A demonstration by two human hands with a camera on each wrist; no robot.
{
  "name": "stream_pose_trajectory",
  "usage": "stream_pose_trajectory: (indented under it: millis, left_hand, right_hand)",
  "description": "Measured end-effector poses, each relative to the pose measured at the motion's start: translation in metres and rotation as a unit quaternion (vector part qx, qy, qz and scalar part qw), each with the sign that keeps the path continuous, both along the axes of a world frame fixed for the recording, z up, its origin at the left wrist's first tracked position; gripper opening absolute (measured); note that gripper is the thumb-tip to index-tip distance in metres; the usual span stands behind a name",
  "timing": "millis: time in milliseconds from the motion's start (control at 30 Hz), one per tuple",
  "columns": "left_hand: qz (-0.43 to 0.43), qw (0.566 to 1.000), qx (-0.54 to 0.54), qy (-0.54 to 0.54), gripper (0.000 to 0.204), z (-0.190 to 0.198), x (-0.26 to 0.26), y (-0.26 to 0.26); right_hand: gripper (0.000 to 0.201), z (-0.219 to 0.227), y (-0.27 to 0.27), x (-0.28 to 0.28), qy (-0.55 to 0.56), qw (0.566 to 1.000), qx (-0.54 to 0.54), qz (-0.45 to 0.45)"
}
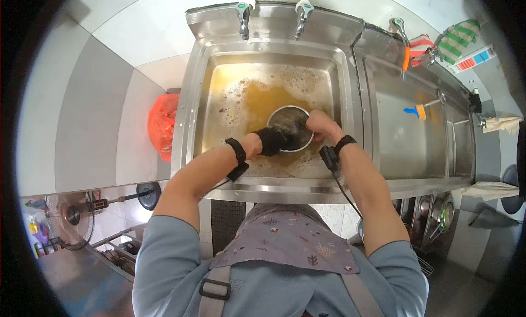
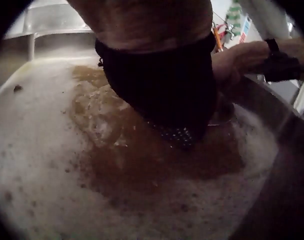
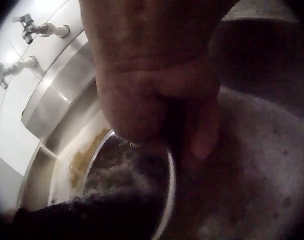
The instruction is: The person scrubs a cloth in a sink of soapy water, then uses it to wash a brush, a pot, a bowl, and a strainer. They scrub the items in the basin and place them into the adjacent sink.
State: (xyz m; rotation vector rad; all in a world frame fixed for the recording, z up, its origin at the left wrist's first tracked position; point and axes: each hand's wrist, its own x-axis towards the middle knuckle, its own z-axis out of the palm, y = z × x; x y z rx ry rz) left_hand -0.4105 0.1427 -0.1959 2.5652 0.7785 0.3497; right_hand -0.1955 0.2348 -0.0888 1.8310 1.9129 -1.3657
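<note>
A round metal bowl [image 1: 289, 114] with a pale rim sits in the murky, foamy water of the left sink basin [image 1: 200, 98]. My right hand [image 1: 323, 125] is bare and grips the bowl's right side. In the right wrist view the rim [image 3: 171, 185] passes between thumb and fingers. A black glove [image 2: 162, 90] covers my left hand [image 1: 269, 140], which reaches into the bowl from the left. Its fingers are hidden in the bowl and brown water, so I cannot tell how they lie.
Two taps [image 1: 244, 21] stand over the back edge. A second basin [image 1: 405, 147] to the right has a blue and orange brush [image 1: 417, 111] in it. Striped cloths [image 1: 459, 40] hang on the wall behind. An orange-red plastic bag [image 1: 163, 125] lies left of the sink.
</note>
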Motion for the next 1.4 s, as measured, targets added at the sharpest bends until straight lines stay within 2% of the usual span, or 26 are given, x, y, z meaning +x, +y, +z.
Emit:
stream_pose_trajectory:
  millis: [67, 133, 200, 233, 300, 333, 400, 467, 533, 567, 633, 700, 733, 767, 800, 900, 967, 1000, 1067, 1100, 1133, 1167, 1200, 1267, 1333, 1400]
  left_hand:
    - [-0.025, 0.999, -0.013, 0.038, 0.027, 0.015, -0.006, 0.005]
    - [-0.032, 0.997, -0.026, 0.069, 0.027, 0.026, -0.007, 0.009]
    - [-0.015, 0.996, -0.04, 0.073, 0.027, 0.03, 0.0, 0.012]
    - [-0.004, 0.996, -0.046, 0.071, 0.027, 0.029, 0.005, 0.012]
    - [0.029, 0.997, -0.057, 0.052, 0.028, 0.025, 0.017, 0.015]
    - [0.048, 0.996, -0.061, 0.036, 0.028, 0.02, 0.022, 0.016]
    - [0.102, 0.993, -0.063, -0.017, 0.028, 0.01, 0.037, 0.015]
    - [0.144, 0.986, -0.061, -0.06, 0.028, 0.002, 0.05, 0.016]
    - [0.178, 0.978, -0.062, -0.088, 0.029, 0.005, 0.063, 0.012]
    - [0.181, 0.977, -0.062, -0.098, 0.029, 0.007, 0.064, 0.013]
    - [0.179, 0.978, -0.078, -0.077, 0.029, 0.013, 0.06, 0.01]
    - [0.18, 0.977, -0.096, -0.055, 0.028, 0.014, 0.045, 0.003]
    - [0.124, 0.988, -0.093, -0.023, 0.026, 0.007, 0.034, 0.002]
    - [0.095, 0.991, -0.091, -0.007, 0.025, 0.0, 0.023, 0.004]
    - [0.065, 0.994, -0.089, 0.008, 0.024, -0.004, 0.012, 0.004]
    - [-0.067, 0.995, -0.009, 0.068, 0.023, -0.002, -0.013, 0.014]
    - [-0.041, 0.995, -0.018, 0.091, 0.024, 0.032, -0.012, 0.014]
    - [-0.027, 0.994, -0.024, 0.101, 0.025, 0.036, -0.008, 0.014]
    - [0.019, 0.992, -0.075, 0.103, 0.029, 0.032, -0.002, 0.016]
    - [0.053, 0.987, -0.119, 0.094, 0.034, 0.03, 0.0, 0.019]
    - [0.053, 0.987, -0.116, 0.093, 0.034, 0.038, 0.001, 0.02]
    - [0.087, 0.987, -0.128, 0.032, 0.038, 0.045, 0.002, 0.018]
    - [0.12, 0.982, -0.141, -0.028, 0.042, 0.047, 0.003, 0.016]
    - [0.11, 0.983, -0.145, -0.003, 0.044, 0.051, 0.002, 0.024]
    - [0.099, 0.983, -0.15, 0.025, 0.047, 0.065, 0.002, 0.03]
    - [0.082, 0.962, -0.256, 0.044, 0.045, 0.086, 0.002, 0.031]
  right_hand:
    - [0.021, -0.018, 0.013, 0.003, -0.028, 0.977, 0.058, 0.201]
    - [0.023, -0.023, 0.015, 0.001, -0.043, 0.975, 0.09, 0.2]
    - [0.026, -0.024, 0.005, 0.001, 0.054, 0.992, 0.106, 0.044]
    - [0.026, -0.021, -0.002, 0.002, 0.052, 0.992, 0.105, 0.04]
    - [0.029, -0.011, -0.017, -0.005, 0.071, 0.997, 0.009, -0.026]
    - [0.029, -0.009, -0.027, -0.009, 0.071, 0.997, 0.012, -0.03]
    - [0.028, -0.01, -0.044, -0.019, 0.127, 0.973, -0.069, -0.183]
    - [0.027, -0.007, -0.043, -0.024, 0.085, 0.974, -0.066, -0.2]
    - [0.024, -0.012, -0.033, -0.018, 0.019, 0.996, 0.033, -0.077]
    - [0.024, -0.014, -0.025, -0.017, 0.02, 0.996, 0.036, -0.079]
    - [0.023, -0.015, -0.021, -0.014, -0.077, 0.976, 0.188, 0.075]
    - [0.023, -0.012, -0.011, -0.009, -0.074, 0.983, 0.151, 0.079]
    - [0.024, -0.006, -0.007, -0.008, -0.072, 0.987, 0.119, 0.081]
    - [0.023, -0.001, -0.005, -0.007, -0.083, 0.981, 0.122, 0.123]
    - [0.023, 0.001, -0.003, -0.007, -0.085, 0.982, 0.121, 0.121]
    - [0.024, -0.011, 0.004, -0.008, -0.1, 0.974, 0.136, 0.153]
    - [0.023, -0.045, 0.012, 0.001, -0.079, 0.947, 0.254, 0.18]
    - [0.023, -0.038, 0.008, 0.001, -0.08, 0.948, 0.252, 0.177]
    - [0.025, -0.007, -0.012, 0.0, -0.061, 0.904, 0.384, 0.175]
    - [0.025, 0.0, -0.023, 0.002, -0.062, 0.904, 0.386, 0.174]
    - [0.027, 0.007, -0.033, 0.005, 0.036, 0.901, 0.368, 0.227]
    - [0.029, 0.013, -0.041, 0.006, 0.133, 0.886, 0.345, 0.278]
    - [0.029, 0.016, -0.049, 0.005, 0.133, 0.886, 0.347, 0.278]
    - [0.034, 0.022, -0.057, 0.001, 0.131, 0.916, 0.26, 0.277]
    - [0.036, 0.027, -0.045, -0.001, 0.119, 0.916, 0.237, 0.3]
    - [0.038, 0.027, -0.037, 0.0, 0.106, 0.918, 0.211, 0.319]
